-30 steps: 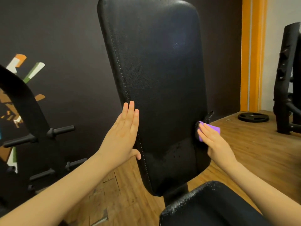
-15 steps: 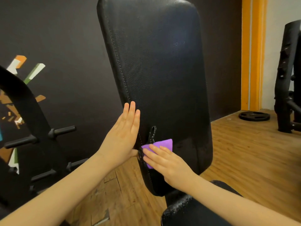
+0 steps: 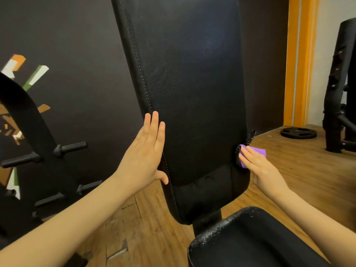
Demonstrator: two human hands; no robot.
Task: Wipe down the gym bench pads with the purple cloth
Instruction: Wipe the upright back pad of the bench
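Both hands work the upright back pad [image 3: 188, 97] in the head view, the only view there is. Flat and straight-fingered, the left hand [image 3: 144, 151] braces against the pad's left stitched edge, holding nothing. At the opposite edge, the right hand [image 3: 260, 166] presses the purple cloth [image 3: 259, 151] against the pad's lower right side with its fingers laid straight over it; whether the thumb curls under the cloth cannot be told.

By its looks the cloth is small, thin and limp, so it should weigh next to nothing and fold around edges readily; spread fingers on top seem the best hold, since a pinch would bunch it. Firm and grainy, the pad is probably slightly tacky under the cloth, and the flat left palm likely keeps it from rocking.

Below the back pad, the seat pad [image 3: 256, 237] shows pale specks along its worn rim, which may shed or snag fabric.

Something small, dark and dangling [image 3: 251, 136] hangs at the right edge just above the cloth; what it is cannot be told, and it could catch the cloth on an upward stroke. Left of the bench stands a black rack [image 3: 36, 143] with pegs, near the left forearm. A weight plate [image 3: 298, 132] lies on the wooden floor [image 3: 308, 170], well apart, beside a dark machine frame [image 3: 339, 93].
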